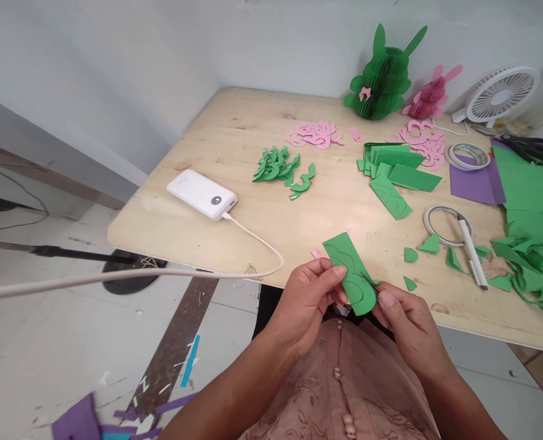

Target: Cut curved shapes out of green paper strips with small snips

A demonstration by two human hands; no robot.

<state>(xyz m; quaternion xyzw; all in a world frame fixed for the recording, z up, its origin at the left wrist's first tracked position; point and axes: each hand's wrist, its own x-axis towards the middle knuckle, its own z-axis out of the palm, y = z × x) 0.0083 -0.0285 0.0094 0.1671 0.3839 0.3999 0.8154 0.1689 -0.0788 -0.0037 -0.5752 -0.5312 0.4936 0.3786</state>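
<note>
My left hand (314,287) pinches a green strip of paper (344,253) between thumb and fingers, above the table's front edge. Curved outlines are drawn on the strip, and its lower end is rounded. My right hand (406,315) is closed on small scissors (371,280), whose dark blades lie at the strip's right edge; the handles are hidden in the hand. A small pink piece (316,253) shows just beyond my left fingers. Green paper scraps (410,283) lie to the right of the strip.
On the wooden table (234,122) are a white power bank (202,192) with a cable, green cutouts (275,165), pink cutouts (317,134), green strips (413,177), tape rolls (468,157), a marker (473,253), black scissors (530,148), paper rabbits (381,85) and a fan (502,95).
</note>
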